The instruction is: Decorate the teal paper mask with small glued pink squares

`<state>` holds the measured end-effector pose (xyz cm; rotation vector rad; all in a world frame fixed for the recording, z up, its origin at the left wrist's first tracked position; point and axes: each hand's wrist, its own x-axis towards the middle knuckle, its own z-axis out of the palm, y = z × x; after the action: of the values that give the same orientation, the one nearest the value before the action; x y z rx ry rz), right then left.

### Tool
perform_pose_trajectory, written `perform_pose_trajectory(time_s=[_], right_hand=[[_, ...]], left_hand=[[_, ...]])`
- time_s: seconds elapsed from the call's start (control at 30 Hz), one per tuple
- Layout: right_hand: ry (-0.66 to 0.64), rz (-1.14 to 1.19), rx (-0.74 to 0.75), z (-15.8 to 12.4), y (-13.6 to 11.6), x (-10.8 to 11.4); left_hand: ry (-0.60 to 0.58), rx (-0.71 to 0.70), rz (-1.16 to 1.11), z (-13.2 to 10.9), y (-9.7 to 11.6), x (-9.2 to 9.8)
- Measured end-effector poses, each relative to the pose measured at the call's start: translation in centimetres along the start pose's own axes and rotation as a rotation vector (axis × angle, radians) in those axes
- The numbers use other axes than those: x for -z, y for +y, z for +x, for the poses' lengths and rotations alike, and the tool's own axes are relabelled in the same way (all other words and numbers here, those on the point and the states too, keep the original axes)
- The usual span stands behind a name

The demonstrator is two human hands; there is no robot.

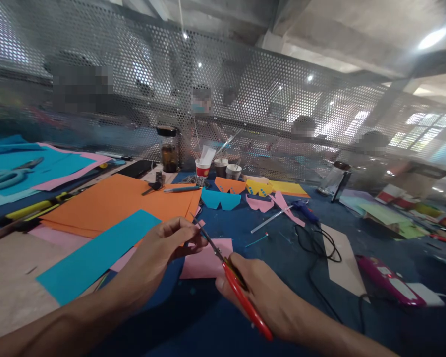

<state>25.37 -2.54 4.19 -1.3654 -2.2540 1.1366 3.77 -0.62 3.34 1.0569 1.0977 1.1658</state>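
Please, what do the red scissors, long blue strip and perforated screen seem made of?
Red scissors: grey blades, likely metal by their sheen; smooth handles, probably plastic. Blue strip: likely matte paper or thin card, being flat and straight-edged. Perforated screen: apparently metal, from its dull grey gleam and regular holes.

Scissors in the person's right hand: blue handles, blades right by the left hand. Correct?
Not quite: the handles are red, not blue, as the head view shows. The scissors are indeed in the right hand, blades right by the left hand.
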Motion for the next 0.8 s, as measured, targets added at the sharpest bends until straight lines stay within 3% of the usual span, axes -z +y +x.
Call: perform_pose_trajectory(time_s=[0.8], right_hand=[[-0.076, 0.016, -0.021, -0.27, -0.78, 0.41]], left_hand=[[0.019, 0.012, 0.01, -0.33, 0.16, -0.23]])
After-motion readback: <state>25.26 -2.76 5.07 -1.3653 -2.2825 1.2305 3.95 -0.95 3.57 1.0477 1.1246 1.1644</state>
